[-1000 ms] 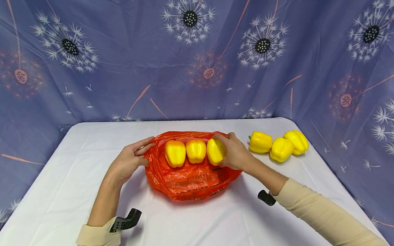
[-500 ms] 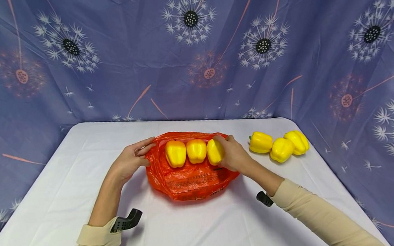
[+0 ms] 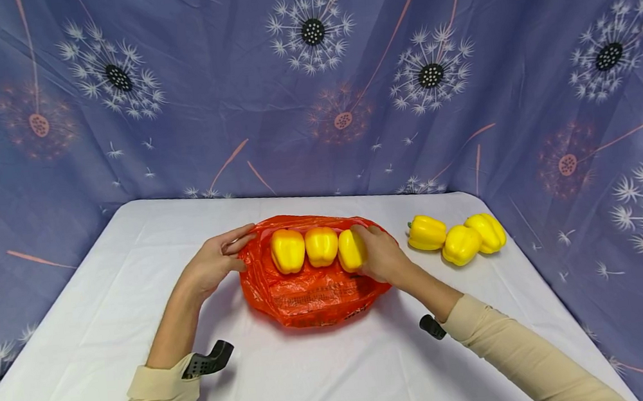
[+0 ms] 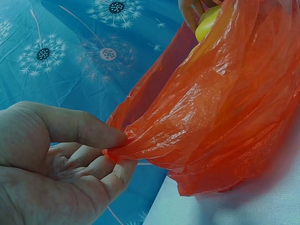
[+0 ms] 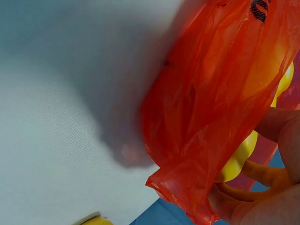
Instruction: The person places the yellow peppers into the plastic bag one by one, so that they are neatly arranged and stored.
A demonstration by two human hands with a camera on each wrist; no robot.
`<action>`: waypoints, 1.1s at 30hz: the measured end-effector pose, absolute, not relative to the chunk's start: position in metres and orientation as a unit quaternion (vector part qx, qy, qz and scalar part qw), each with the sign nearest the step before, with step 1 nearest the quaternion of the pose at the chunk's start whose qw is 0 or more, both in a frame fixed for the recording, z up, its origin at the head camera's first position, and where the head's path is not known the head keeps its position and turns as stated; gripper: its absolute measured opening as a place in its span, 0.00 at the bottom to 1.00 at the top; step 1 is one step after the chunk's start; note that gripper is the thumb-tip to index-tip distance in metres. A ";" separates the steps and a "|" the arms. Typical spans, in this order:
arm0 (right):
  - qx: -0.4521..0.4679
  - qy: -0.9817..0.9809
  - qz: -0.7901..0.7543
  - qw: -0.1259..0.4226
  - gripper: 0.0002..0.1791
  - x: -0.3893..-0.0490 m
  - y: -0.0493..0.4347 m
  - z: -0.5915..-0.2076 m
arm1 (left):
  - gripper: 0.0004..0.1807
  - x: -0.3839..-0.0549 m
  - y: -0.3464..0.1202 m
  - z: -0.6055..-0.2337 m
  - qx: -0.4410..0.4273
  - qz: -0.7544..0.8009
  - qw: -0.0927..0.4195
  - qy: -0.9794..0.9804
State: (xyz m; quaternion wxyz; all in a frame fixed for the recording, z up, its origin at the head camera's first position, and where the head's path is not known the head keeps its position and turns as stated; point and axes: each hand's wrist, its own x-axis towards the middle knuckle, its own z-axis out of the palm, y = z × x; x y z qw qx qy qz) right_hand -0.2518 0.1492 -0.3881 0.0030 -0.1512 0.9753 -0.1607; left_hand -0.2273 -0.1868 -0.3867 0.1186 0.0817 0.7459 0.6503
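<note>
A red plastic bag (image 3: 314,307) lies on its side with its mouth spread open. Two yellow bell peppers (image 3: 288,252) sit side by side in the mouth. My left hand (image 3: 208,263) pinches the bag's left rim between thumb and fingers, as the left wrist view shows on the red film (image 4: 211,117). At the mouth's right end my right hand (image 3: 382,256) grips a third yellow pepper (image 3: 351,251) from its right side. In the right wrist view, bag film (image 5: 206,103) partly covers that pepper (image 5: 239,159) and some fingertips.
Three more yellow bell peppers (image 3: 462,244) lie together on the white tablecloth (image 3: 316,382), right of the bag. A blue-purple curtain (image 3: 219,107) with dandelion prints hangs behind and beside the table. Each wrist carries a black mount (image 3: 209,360).
My right hand has dipped slightly with the pepper, and the bag's right rim now shows past its knuckles. The left hand keeps its pinch in nearly the same place.
</note>
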 end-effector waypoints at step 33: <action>-0.154 0.978 -0.144 0.009 0.48 -0.255 0.147 -0.386 | 0.47 -0.228 -0.187 -0.389 0.081 0.653 0.118 0.744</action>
